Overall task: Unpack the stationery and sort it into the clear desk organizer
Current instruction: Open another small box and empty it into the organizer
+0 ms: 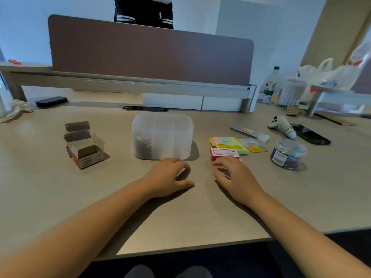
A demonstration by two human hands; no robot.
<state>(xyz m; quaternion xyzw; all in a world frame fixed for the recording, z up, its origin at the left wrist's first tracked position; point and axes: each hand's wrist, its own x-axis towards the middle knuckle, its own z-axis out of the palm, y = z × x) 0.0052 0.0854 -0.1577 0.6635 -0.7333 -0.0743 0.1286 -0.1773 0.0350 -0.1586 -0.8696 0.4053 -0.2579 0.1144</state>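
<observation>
The clear desk organizer (176, 125) stands mid-desk, with small dark metal pieces filling its front-left compartment. An opened, empty cardboard box (86, 151) lies to its left. Right of the organizer sit a small red-and-white box (223, 152), pastel sticky-note packs (228, 144), a smaller pack of coloured tabs (254, 146), a long clear packet (250, 133) and a round clear jar of coloured clips (288, 154). My left hand (168, 177) rests on the desk just in front of the organizer, fingers curled, holding nothing. My right hand (234, 175) hovers with fingers spread, fingertips at the red-and-white box.
A black phone (311, 134) and a white toy figure (283, 126) lie at the far right. A bottle (271, 82), plastic bags (331, 77) and a shelf crowd the back right. A brown partition (150, 55) borders the back; a person stands behind it. A dark case (51, 101) lies at the back left.
</observation>
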